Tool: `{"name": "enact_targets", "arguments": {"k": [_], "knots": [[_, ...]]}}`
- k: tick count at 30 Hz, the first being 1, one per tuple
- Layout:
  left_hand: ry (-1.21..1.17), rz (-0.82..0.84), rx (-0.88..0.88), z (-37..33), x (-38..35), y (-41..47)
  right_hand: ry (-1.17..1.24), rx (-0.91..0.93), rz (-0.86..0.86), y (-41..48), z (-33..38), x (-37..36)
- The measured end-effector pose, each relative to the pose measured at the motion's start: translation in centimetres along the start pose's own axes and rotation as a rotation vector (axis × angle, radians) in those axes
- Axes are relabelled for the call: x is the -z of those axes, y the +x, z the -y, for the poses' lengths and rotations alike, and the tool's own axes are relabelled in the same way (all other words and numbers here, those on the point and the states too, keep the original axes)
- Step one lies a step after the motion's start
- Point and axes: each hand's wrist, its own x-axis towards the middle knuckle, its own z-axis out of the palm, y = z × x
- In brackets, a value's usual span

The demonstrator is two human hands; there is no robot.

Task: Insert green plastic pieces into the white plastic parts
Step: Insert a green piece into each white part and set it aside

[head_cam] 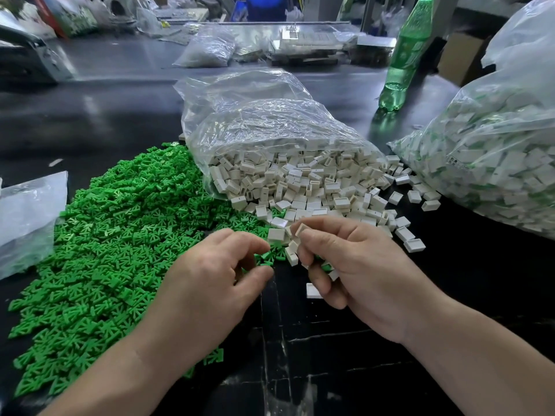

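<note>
On the dark worktop, one open clear bag lies on its side at the middle, and everything else is placed from it. Far left of it, at the frame's edge, lies one flat clear bag. Between the two spreads a single heap of green pieces, far too many to count. Its right margin reaches the open bag's mouth.

In front of that mouth, the left grip hovers over the heap's margin with fingers curled. Thumb and forefinger stand close above the green pieces, but I cannot tell whether they pinch one.

Out of the mouth spills one pile of white parts, also beyond counting, which thins to a scatter of strays at the front right. Just in front of the spill, the right grip pinches one white part at its fingertips. Its other fingers are curled, and a few more white bits show beneath them.

Behind and to the right of the open bag stands one green bottle, upright. To the right sits one full clear bag, packed with white parts that show green, and only a narrow dark lane separates it from the strays.

Bare worktop lies in front of the open bag, between the two forearms. More lies behind the bag, to the left.
</note>
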Motion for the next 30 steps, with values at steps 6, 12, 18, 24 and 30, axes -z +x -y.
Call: {"name": "enact_targets", "arguments": {"k": [6,12,18,24,30], "knots": [[0.358,0.029,-0.121,0.0,-0.63,0.22,0.013,0.022,-0.017,0.0,0.21,0.04],[0.399,0.07,-0.165,0.4,-0.27,0.36,0.002,0.015,-0.013,-0.06,0.11,0.15],[0.428,0.041,-0.165,0.31,-0.48,0.32,-0.005,0.002,-0.014,-0.03,-0.05,0.15],[0.409,0.055,-0.215,0.27,-0.45,0.58,-0.023,0.001,-0.012,-0.01,-0.19,0.17],[0.385,0.071,-0.189,-0.08,-0.31,0.3,-0.019,0.016,-0.002,0.14,-0.41,0.25]]}}
